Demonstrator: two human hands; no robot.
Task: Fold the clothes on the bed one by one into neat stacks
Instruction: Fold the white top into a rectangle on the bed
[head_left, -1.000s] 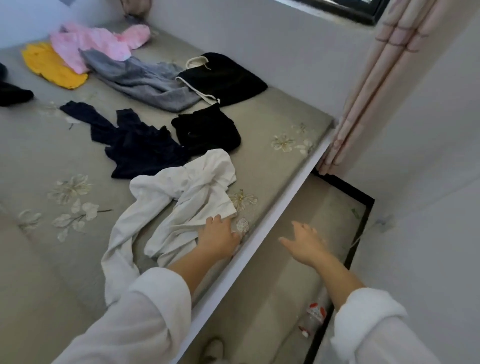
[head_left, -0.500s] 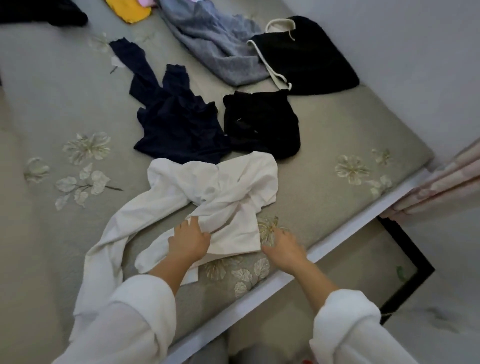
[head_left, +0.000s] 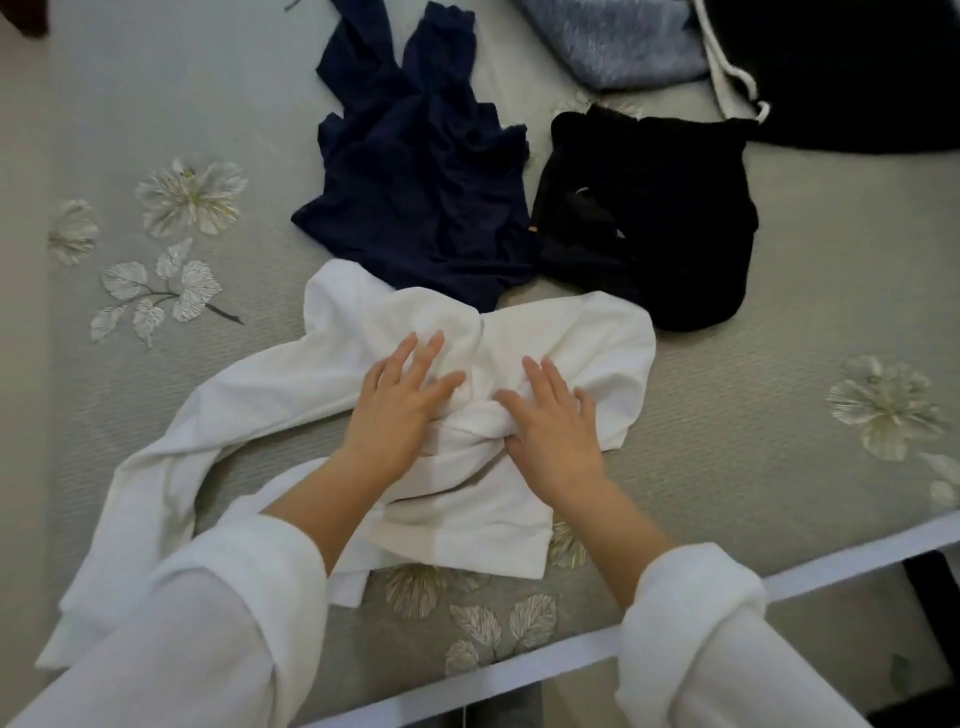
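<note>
Hands first: compared with half a second back, both have moved up onto the bunched middle of the white top (head_left: 270, 395). Back then the right hand (head_left: 558, 436) was on the bed cover (head_left: 753, 405) off the top's lower right corner, and a second ago it was out past the bed's edge in the air. The left hand (head_left: 400, 415) sat lower on the cloth before.

Now the left one lies flat on the fabric with its fingers spread and straight, gripping nothing. The right lies flat too, fingers mostly straight, thumb side against a twisted fold. I can't tell if it's pinching that fold.

The top is in the centre of the frame, near the bed's white edge (head_left: 519, 670). Its long axis runs diagonally, with the crumpled body toward centre right and one long sleeve trailing down to the lower left.

Just above it are a navy piece (head_left: 415, 182) and a black piece (head_left: 660, 218); the navy one touches the top.
</note>
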